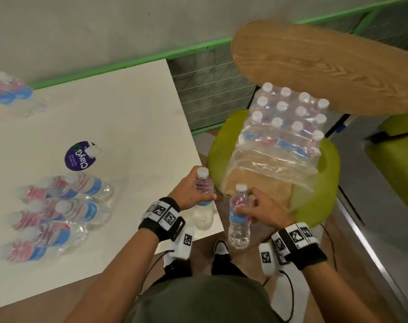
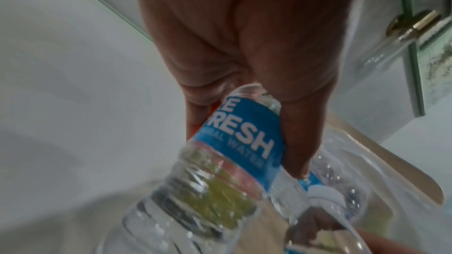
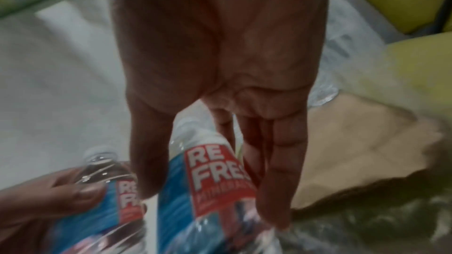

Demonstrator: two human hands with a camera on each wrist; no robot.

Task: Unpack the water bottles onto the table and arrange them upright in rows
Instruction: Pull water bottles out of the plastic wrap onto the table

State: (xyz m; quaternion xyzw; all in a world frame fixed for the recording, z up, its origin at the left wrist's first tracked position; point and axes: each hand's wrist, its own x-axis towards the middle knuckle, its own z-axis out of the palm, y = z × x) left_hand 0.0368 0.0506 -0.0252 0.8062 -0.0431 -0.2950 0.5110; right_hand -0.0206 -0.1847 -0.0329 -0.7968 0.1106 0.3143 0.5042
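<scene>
My left hand (image 1: 195,191) grips a clear water bottle (image 1: 203,194) with a blue and red label, upright over the near right corner of the white table (image 1: 128,108). In the left wrist view the fingers (image 2: 300,142) curl round that bottle's label (image 2: 239,142). My right hand (image 1: 249,207) grips a second bottle (image 1: 239,217) by its upper half, in the air between the table and the stool. The right wrist view shows this bottle (image 3: 215,179) between thumb and fingers (image 3: 276,181). Several bottles (image 1: 58,206) stand grouped on the table's left side, and a few more (image 1: 9,92) at its far left. The torn shrink-wrapped pack (image 1: 289,120) holds several bottles.
The pack sits on a green stool (image 1: 326,201) to the right of the table, on a brown cardboard sheet (image 1: 266,190). A round wooden tabletop (image 1: 326,64) overhangs the pack's far side. A purple sticker (image 1: 79,156) lies mid-table. A green-framed mesh rail (image 1: 210,73) runs behind.
</scene>
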